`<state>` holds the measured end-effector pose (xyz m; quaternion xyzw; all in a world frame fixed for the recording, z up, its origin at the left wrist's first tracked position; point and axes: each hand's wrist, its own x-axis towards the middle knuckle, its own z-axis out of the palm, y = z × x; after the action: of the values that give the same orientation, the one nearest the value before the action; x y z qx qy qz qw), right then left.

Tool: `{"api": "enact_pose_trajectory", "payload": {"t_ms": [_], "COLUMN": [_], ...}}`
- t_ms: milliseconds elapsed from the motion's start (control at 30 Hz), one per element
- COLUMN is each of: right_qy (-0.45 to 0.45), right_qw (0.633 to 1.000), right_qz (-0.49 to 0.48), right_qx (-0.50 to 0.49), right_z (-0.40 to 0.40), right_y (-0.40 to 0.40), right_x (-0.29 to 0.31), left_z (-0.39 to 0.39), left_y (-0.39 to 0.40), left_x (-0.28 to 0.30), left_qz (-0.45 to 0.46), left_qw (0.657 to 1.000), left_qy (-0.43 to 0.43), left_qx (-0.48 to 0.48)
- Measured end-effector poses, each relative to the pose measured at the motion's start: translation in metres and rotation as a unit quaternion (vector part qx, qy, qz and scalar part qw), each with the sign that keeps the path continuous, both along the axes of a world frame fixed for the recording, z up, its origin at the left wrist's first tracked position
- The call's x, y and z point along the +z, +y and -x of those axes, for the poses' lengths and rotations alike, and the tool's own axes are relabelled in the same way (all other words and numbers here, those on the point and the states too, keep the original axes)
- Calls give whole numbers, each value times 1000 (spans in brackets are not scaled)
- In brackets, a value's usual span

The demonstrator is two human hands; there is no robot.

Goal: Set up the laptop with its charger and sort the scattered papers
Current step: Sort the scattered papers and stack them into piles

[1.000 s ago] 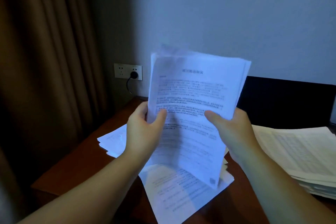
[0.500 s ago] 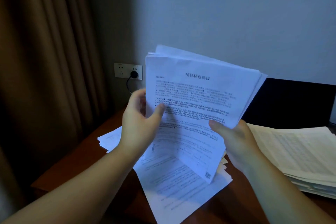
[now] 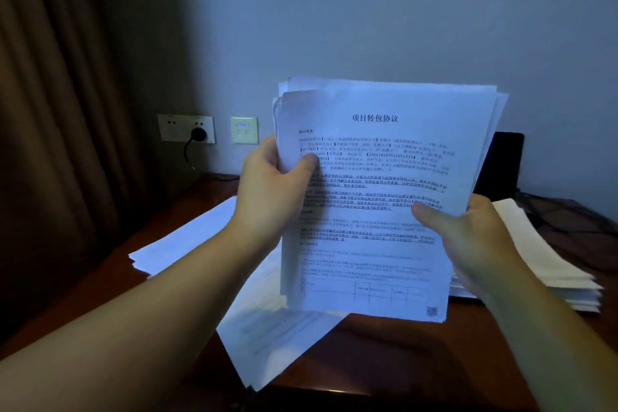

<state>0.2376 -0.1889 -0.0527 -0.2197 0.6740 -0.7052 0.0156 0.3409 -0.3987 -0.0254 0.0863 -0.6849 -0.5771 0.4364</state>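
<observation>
I hold a sheaf of printed papers (image 3: pixel 378 177) upright above the wooden table (image 3: pixel 401 361). My left hand (image 3: pixel 272 184) grips its left edge, thumb on the front page. My right hand (image 3: pixel 461 231) grips the right edge lower down, thumb across the text. More loose sheets (image 3: pixel 187 241) lie scattered on the table below and to the left. A thick stack of papers (image 3: pixel 541 254) sits on the table at the right. A dark object (image 3: pixel 501 160), perhaps the laptop, stands behind the held sheaf, mostly hidden. A black plug (image 3: pixel 199 134) with its cable sits in the wall socket.
A brown curtain (image 3: pixel 60 110) hangs at the left beside the table. A pale switch panel (image 3: pixel 244 130) is on the wall next to the socket. One loose sheet (image 3: pixel 267 344) hangs over the table's front edge.
The sheaf has been squared up from tilted to upright and sits more neatly stacked. My left hand moved up its left edge; my right hand stayed low on the right edge.
</observation>
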Motion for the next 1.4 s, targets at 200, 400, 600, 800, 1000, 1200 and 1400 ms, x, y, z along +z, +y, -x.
{"api": "enact_pose_trajectory", "payload": {"t_ms": [200, 400, 600, 800, 1000, 1200, 1400], "right_qy": [5, -4, -16, -62, -61, -6, 5], "right_qw": [1000, 996, 998, 994, 994, 993, 999], "right_qz": [13, 60, 57, 86, 90, 104, 50], "right_qx": [-16, 64, 33, 1, -8, -48, 4], "right_z": [-9, -9, -5, -2, -2, 4, 8], "right_y": [71, 102, 96, 88, 85, 97, 122], "right_x": [-13, -30, -33, -27, -29, -8, -21], "left_z": [10, 10, 24, 25, 31, 34, 39], "left_y": [61, 81, 70, 61, 62, 78, 85], "left_x": [-10, 11, 35, 20, 17, 35, 21], "left_qz": [19, 177, 341, 414, 382, 310, 286], "left_qw": [998, 980, 929, 899, 913, 943, 956], "left_qy": [14, 82, 119, 109, 104, 105, 57], "left_qx": [-58, -43, 74, 92, 95, 60, 13]}}
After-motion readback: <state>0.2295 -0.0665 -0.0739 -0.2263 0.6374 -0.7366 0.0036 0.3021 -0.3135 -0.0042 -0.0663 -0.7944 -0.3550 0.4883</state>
